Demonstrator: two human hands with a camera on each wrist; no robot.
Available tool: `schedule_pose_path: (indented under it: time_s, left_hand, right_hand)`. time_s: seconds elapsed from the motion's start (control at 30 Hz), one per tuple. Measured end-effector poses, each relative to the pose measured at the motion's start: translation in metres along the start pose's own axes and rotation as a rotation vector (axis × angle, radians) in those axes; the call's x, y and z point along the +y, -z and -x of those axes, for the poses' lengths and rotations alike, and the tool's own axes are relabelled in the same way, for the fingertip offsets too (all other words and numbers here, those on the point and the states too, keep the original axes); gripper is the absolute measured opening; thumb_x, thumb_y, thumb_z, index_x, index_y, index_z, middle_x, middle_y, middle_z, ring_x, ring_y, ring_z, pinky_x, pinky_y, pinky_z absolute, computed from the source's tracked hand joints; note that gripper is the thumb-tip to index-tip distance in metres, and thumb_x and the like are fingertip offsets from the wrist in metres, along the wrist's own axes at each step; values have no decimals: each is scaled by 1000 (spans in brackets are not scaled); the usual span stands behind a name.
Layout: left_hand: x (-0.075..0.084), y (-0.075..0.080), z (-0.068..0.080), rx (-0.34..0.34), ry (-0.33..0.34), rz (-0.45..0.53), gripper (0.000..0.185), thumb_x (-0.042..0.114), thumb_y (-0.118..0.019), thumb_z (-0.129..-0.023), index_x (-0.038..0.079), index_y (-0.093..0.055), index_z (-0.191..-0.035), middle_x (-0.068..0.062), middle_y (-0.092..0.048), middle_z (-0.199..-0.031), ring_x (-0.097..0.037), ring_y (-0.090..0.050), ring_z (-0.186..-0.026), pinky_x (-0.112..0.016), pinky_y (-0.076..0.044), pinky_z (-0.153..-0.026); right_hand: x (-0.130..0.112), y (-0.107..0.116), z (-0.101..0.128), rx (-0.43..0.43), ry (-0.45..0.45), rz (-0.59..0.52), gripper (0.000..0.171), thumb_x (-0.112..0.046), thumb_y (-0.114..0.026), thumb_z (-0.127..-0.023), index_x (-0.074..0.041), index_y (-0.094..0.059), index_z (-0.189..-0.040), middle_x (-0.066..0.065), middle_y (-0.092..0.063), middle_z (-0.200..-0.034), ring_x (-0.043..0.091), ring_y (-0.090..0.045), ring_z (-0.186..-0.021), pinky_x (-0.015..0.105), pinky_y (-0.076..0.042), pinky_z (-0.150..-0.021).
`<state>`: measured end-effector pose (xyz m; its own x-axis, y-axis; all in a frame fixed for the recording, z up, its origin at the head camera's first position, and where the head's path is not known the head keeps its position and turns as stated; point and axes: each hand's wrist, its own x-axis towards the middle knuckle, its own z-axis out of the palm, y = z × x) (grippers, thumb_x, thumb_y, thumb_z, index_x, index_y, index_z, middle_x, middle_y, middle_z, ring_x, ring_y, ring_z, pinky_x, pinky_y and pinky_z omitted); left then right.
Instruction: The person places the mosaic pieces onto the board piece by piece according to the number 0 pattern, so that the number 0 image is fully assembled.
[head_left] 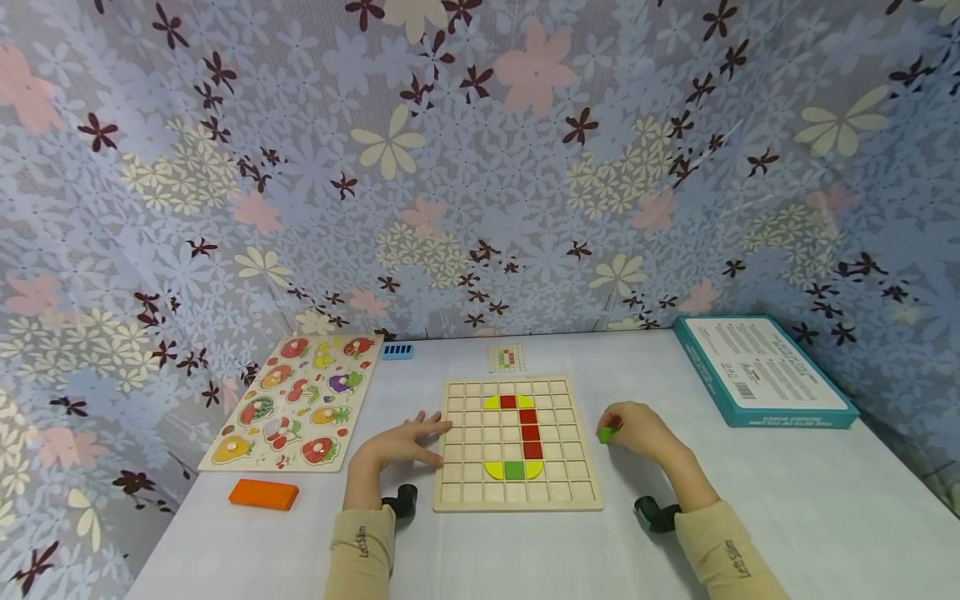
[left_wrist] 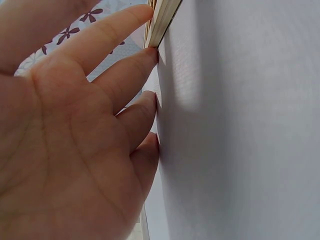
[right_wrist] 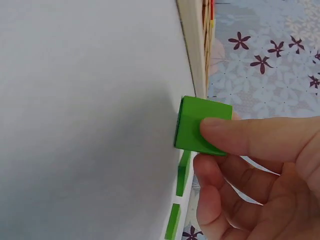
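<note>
Green square tile (right_wrist: 200, 125), flat and glossy, pinched in right-hand fingers (right_wrist: 240, 137).

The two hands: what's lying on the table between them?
In the head view, the wooden grid board with its red, yellow and green tiles lies between the left hand and right hand.

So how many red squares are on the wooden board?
4. One red square sits in the top row between yellow pieces; three more run down the next column of the wooden board.
</note>
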<state>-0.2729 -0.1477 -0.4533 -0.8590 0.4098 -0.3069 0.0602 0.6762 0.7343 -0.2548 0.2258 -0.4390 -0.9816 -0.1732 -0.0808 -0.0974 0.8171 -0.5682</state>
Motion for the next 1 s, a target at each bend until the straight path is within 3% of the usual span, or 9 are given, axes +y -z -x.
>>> schedule_pose_path:
  time_s: [0.47, 0.67, 1.0]
  left_hand:
    - [2, 1, 1, -5, 6, -2, 68, 21, -75, -74, 17, -48, -136, -5, -23, -152, -32, -2, -142, -60, -2, -109]
    - [4, 3, 6, -20, -23, 8, 68, 26, -74, -73, 18, -49, -136, -6, -23, -152, -34, -2, -141, -62, -1, -108]
    - [1, 0, 0, 6, 6, -1, 67, 19, -75, -73, 17, -49, -135, -5, -24, -152, -32, -3, -142, -60, -2, -109]
  right_hand:
    - [-25, -4, -5, 53, 38, -29, 13, 1, -64, -79, -2, -65, -91, 7, -64, -90, 20, -56, -82, 40, -49, -74]
    - [-36, -11, -8, 63, 79, -65, 15, 2, -63, -80, -1, -65, -95, 8, -64, -91, 20, -55, -82, 38, -49, -73]
    - [-58, -22, -14, 52, 115, -102, 19, -2, -66, -80, -4, -65, -99, 5, -63, -90, 20, -58, -85, 36, -50, -72]
